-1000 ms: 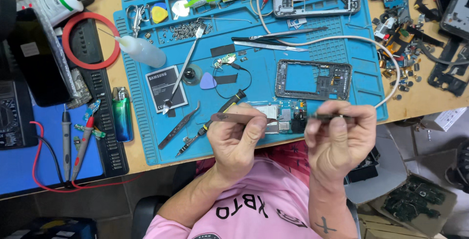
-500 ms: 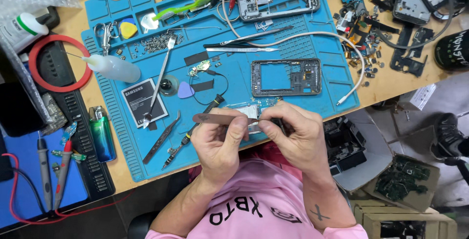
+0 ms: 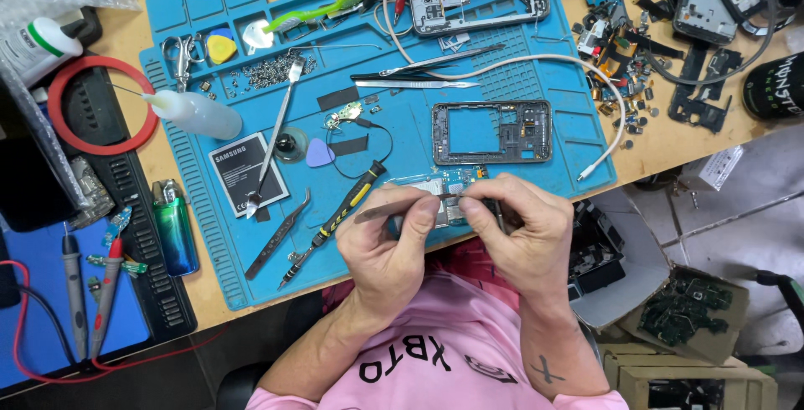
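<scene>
While both hands pinch tools over a small circuit board [image 3: 442, 195] at the blue mat's [image 3: 536, 175] near edge, the left hand [image 3: 387, 238] closes on flat tweezers [image 3: 387, 208], the right hand [image 3: 521, 230] on a dark tool; steady, braced wrists would serve best, just below the empty phone frame [image 3: 492, 132]

Blue work mat [image 3: 201, 268], squeeze bottle [image 3: 197, 113], green lighter [image 3: 174, 227], phone frame [image 3: 492, 132]

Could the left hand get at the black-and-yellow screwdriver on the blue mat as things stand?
Probably yes: the screwdriver lies uncovered beside the left hand, but that hand is pinching tweezers and would have to set them down first.
</scene>
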